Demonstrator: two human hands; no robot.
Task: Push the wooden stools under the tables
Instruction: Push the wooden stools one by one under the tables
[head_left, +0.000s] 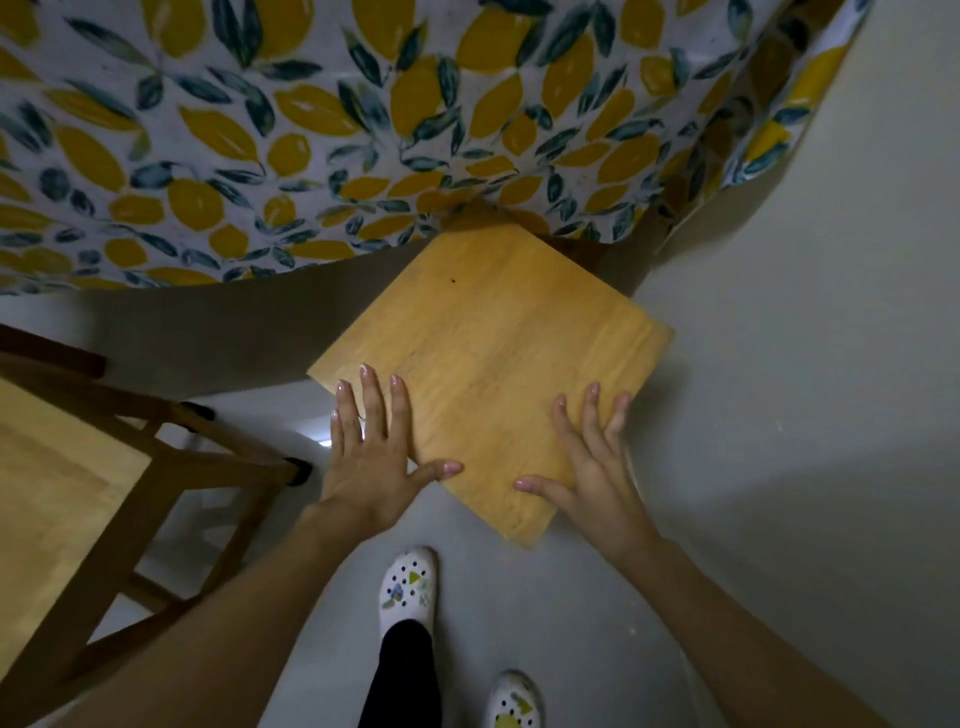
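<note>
Both hands, left and right, lay flat with fingers spread on the wooden stool's seat, its far corner tucked under the lemon-print tablecloth.

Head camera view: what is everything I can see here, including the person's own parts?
Square light wooden stool: one, honey yellow, centre, far corner just under the tablecloth edge.
Lemon-and-leaf patterned tablecloth: one, white with yellow lemons and dark green leaves, covering the table across the top.
Second wooden stool: one, pale seat with darker brown legs, left edge, not under the table.
Smooth floor: one, pale grey, below and to the right.
White clogs with coloured charms: two, bottom centre.
Black trouser leg: one, bottom centre.
Left hand: open, flat on the centre stool's near-left edge.
Right hand: open, flat on its near-right edge.
</note>
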